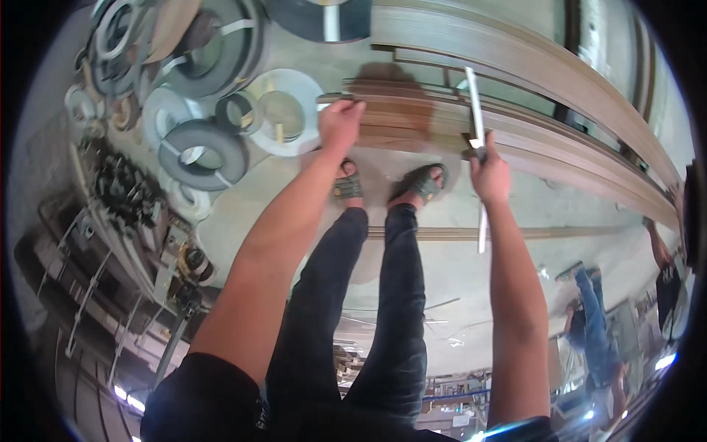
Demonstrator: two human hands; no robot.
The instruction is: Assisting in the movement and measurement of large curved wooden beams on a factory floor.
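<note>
A bundle of long brown wood-look strips lies in front of my feet and runs off to the right. My left hand is closed at its left end, fingers and thumb pressed together; whatever they pinch is too small to tell. Further right, my right hand is closed around a long, thin silvery-white bar. The bar lies crosswise over the strips, its near end sticking out below my hand. A small dark piece by my fingers is blurred, and I cannot tell its kind.
Coils of grey and white edge banding cover the floor at the left, beside a metal rack. Long boards stretch along the far right. Thin strips lie behind my feet. A person in blue is at the lower right.
</note>
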